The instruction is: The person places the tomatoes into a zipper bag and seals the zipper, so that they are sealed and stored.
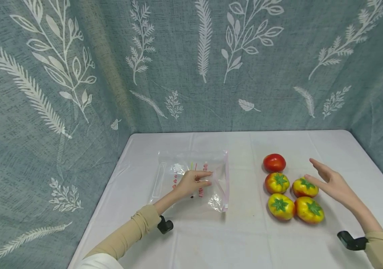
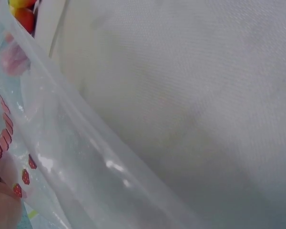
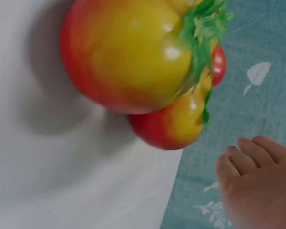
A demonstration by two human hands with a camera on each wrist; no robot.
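Observation:
My left hand [image 1: 191, 182] holds a clear zip bag [image 1: 166, 186] printed with red strawberries and lettering, thumb and fingers at the plastic. In the left wrist view the bag [image 2: 100, 157] stands tilted, and a pink fingertip shows through the film. My right hand [image 1: 334, 185] hovers with straight fingers, thumb parted, close beside a yellow-red tomato [image 1: 305, 187] with a green star-shaped top. Nothing is in it. In the right wrist view its fingers [image 3: 250, 160] sit apart from the large tomato [image 3: 128, 52].
More tomatoes cluster on the right: a plain red one [image 1: 274, 163] at the back, a mottled one [image 1: 276, 183] before it, and two nearer ones [image 1: 280, 206]. A white-covered table [image 1: 245, 239] carries everything. A leaf-patterned curtain [image 1: 178, 74] hangs behind it and along its sides.

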